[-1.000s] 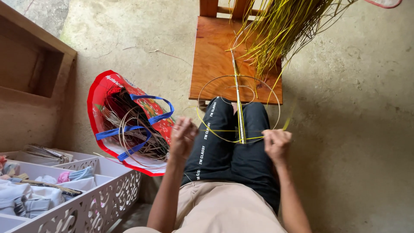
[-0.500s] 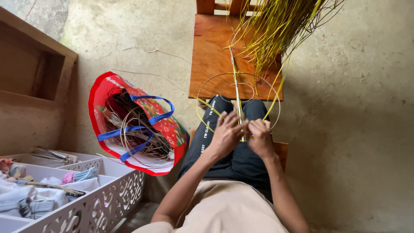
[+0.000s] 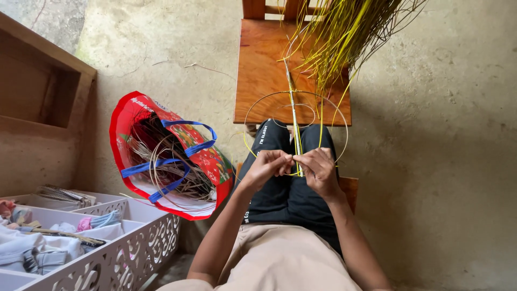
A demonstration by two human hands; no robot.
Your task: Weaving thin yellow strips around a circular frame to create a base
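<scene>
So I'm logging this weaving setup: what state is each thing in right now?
Left hand: pinching the strips at the hoop's near rim.
Right hand: pinching there too, touching the left.
Thin round wire hoop: held over the knees, yellow-green leaf strips across it.
Red woven-plastic bag with blue handles: open, holding coiled fibres.
Brown wooden chair: bearing loose strips.

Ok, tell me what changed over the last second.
Both hands came inward from the sides of the hoop. The left hand and right hand now meet at its lower rim, pinching the green strips there. The hoop, chair, red bag and white tray stayed put.
</scene>
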